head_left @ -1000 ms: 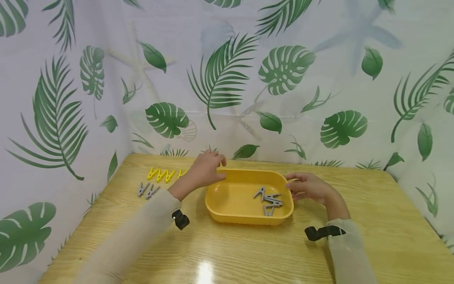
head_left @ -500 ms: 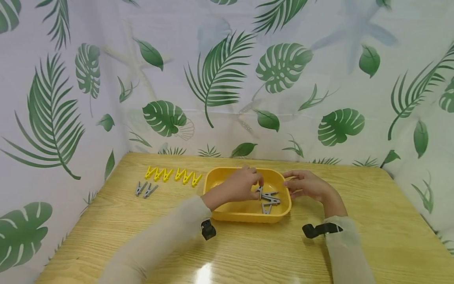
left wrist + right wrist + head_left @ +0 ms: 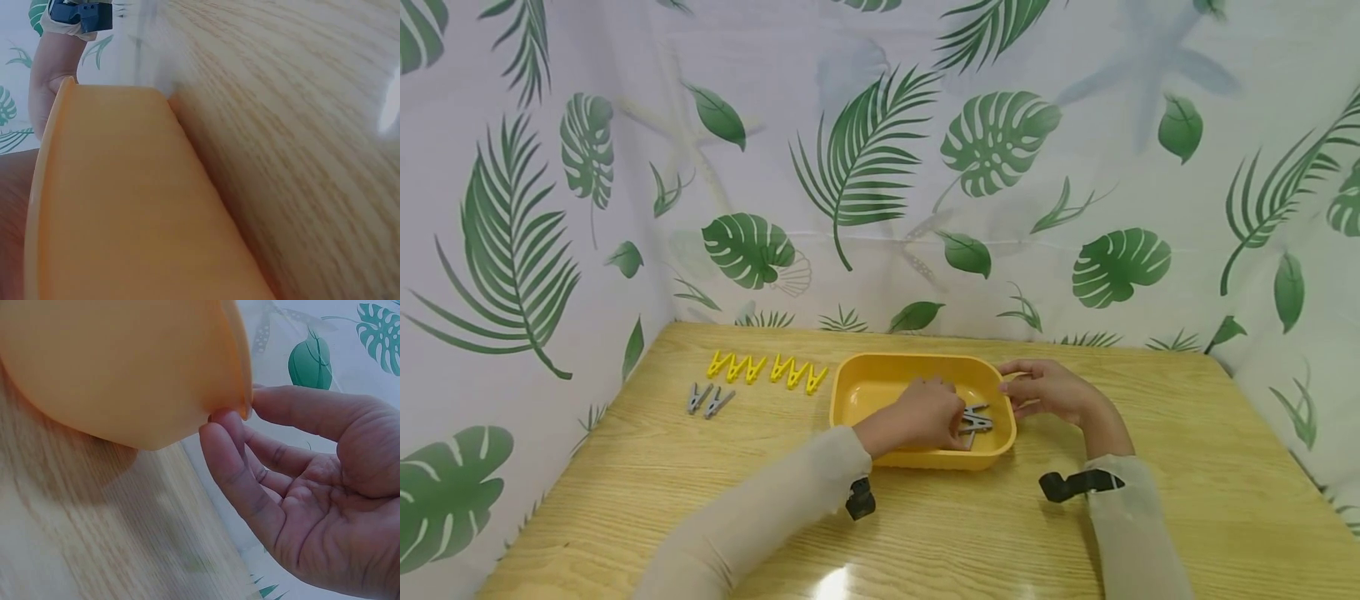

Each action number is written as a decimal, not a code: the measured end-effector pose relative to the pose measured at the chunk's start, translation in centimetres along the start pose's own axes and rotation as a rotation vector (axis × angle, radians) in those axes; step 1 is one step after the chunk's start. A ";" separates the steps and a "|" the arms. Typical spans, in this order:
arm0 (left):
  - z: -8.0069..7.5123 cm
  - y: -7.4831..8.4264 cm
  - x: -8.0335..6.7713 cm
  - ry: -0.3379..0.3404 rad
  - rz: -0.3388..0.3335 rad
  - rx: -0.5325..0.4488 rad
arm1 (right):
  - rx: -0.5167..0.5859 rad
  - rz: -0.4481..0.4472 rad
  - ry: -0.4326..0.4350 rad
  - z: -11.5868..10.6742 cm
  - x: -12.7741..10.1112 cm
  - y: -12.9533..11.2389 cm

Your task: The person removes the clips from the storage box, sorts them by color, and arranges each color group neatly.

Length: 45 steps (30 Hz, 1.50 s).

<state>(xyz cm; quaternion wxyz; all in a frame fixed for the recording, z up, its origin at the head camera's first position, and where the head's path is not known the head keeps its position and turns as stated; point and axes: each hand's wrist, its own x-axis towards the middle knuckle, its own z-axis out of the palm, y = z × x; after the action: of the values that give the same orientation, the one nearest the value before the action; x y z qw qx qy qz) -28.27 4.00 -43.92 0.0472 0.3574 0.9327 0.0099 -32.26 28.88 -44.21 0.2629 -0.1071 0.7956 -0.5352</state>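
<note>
My right hand (image 3: 1056, 392) holds the right end of a yellow plastic tray (image 3: 880, 457). In the right wrist view, the thumb and fingers (image 3: 228, 456) of that hand pinch the tray's rim. My left hand (image 3: 925, 412) is down inside the tray, its fingers bent over the left side of a small heap of grey clothespins (image 3: 977, 423). Its fingertips are hidden behind the hand, so I cannot tell whether they pinch a clothespin. The left wrist view is filled by the tray's outer wall (image 3: 131, 187).
On the wooden table (image 3: 760, 467), left of the tray, several yellow clothespins (image 3: 792, 374) stand in a row. Two grey clothespins (image 3: 718, 403) lie in front of them. A leaf-patterned cloth (image 3: 880, 167) hangs behind the table.
My left hand has moved right, from over the tray's left end down into it at the grey clothespins, its fingers curling. My right hand has stayed at the rim.
</note>
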 end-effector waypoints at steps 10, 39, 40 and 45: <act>-0.3 -0.9 -0.5 -0.022 -0.072 -0.063 | -0.004 0.011 0.004 0.2 0.1 -0.2; 0.5 -2.1 -0.9 0.003 -0.021 -0.081 | 0.007 0.003 0.006 -0.1 0.1 0.1; 0.5 -2.2 -0.9 0.004 -0.022 -0.093 | 0.011 0.005 0.006 -0.1 0.2 0.1; 0.2 -2.8 -1.3 0.043 -0.022 -0.145 | 0.006 0.008 0.006 -0.1 0.2 0.1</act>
<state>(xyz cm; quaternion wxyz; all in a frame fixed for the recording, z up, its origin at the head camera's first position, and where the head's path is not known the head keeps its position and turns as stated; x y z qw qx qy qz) -29.16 1.09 -44.16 0.0532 0.3426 0.9342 0.0844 -32.41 28.90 -44.33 0.2629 -0.1014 0.7953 -0.5368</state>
